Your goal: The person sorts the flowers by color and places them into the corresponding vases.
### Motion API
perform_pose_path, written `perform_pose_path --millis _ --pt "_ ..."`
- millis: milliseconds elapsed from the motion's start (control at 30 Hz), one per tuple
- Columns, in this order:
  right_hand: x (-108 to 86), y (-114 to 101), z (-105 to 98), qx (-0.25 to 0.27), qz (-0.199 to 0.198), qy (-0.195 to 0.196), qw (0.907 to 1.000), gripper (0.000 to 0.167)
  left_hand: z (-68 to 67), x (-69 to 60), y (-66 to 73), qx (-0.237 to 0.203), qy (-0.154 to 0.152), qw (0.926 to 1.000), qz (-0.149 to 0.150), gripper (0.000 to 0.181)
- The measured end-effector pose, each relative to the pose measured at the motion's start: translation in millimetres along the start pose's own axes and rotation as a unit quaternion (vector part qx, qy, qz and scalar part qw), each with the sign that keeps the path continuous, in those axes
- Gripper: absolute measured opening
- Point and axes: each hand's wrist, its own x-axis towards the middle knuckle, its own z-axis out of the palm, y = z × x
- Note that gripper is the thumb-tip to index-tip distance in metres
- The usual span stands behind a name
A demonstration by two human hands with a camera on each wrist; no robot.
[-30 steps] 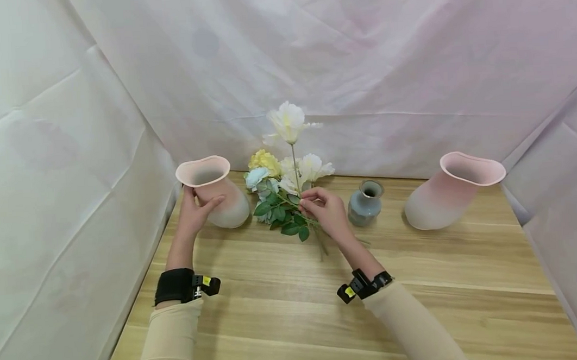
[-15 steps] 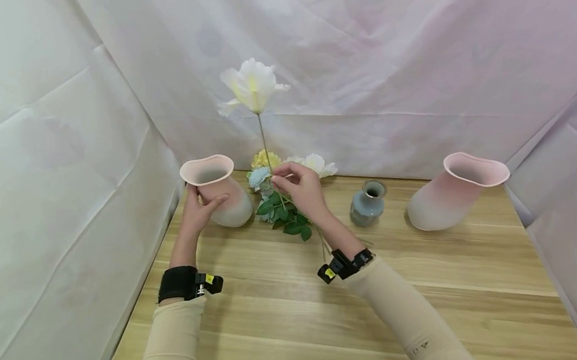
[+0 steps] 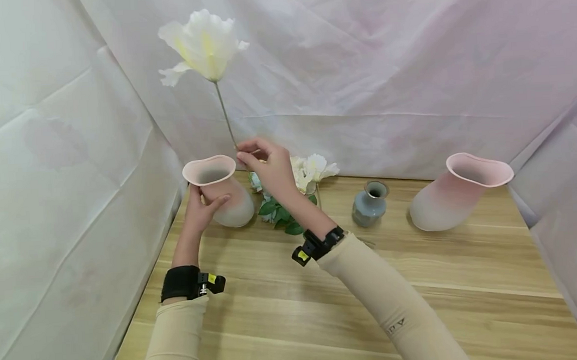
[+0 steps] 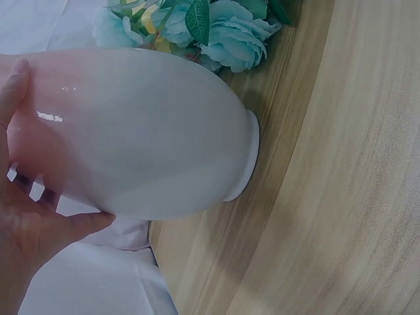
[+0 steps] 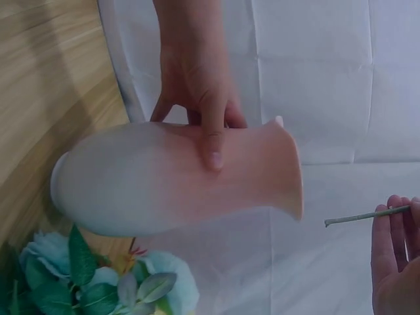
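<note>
My left hand (image 3: 198, 212) holds a pink-and-white vase (image 3: 235, 203) by its neck, thumb in front. The vase stands upright at the table's left. My right hand (image 3: 274, 167) pinches the stem of a white artificial flower (image 3: 207, 48) between thumb and fingertips, bloom upward, just right of the vase's mouth. In the right wrist view, the cut end of the stem (image 5: 357, 217) sticks out below the fingers, apart from the vase rim (image 5: 293, 172). The left wrist view shows the vase's pale body and its base on the wood.
White blooms (image 3: 312, 169) and green leaves (image 3: 283, 217) lie right of the held vase, partly behind my right arm. Blue flowers (image 4: 233, 39) lie near its base. A small blue-grey vase (image 3: 368, 207) and a second pink-and-white vase (image 3: 444, 204) stand farther right. Pale cloth hangs behind.
My right hand has lifted the white flower out of the pile and carried it up and left, toward the vase's mouth. The left hand has kept its hold on the vase.
</note>
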Motion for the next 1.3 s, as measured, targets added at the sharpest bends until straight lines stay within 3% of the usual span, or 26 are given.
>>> perform_pose_path --millis 100,333,667,800,1000,1300 --pt "9.1 -3.0 7.9 -0.013 -0.015 0.002 0.9998 0.017 1.1 -0.1 0.6 0.0 -0.003 1.0 -0.004 0.089" --pt "29.7 -9.1 34.6 0.015 -0.049 0.016 0.9986 0.016 -2.2 -3.5 7.0 0.017 0.0 0.9998 -0.011 0.088" --pt "33.0 3.2 55.1 -0.04 -0.03 -0.002 0.9987 0.017 -5.4 3.3 -7.3 0.014 -0.007 0.9997 -0.02 0.092" --pt "27.2 13.8 56.2 -0.096 -0.013 -0.026 0.995 0.019 -2.5 -1.2 -5.8 0.012 -0.016 0.9994 -0.028 0.092" --pt "18.8 23.4 47.1 -0.217 0.016 -0.045 0.975 0.026 -1.8 -2.1 -2.6 0.013 -0.016 0.9992 -0.033 0.092" --pt "18.1 41.0 24.1 -0.222 0.009 -0.03 0.9745 0.025 -6.4 1.2 -2.8 0.02 -0.02 0.9989 -0.036 0.094"
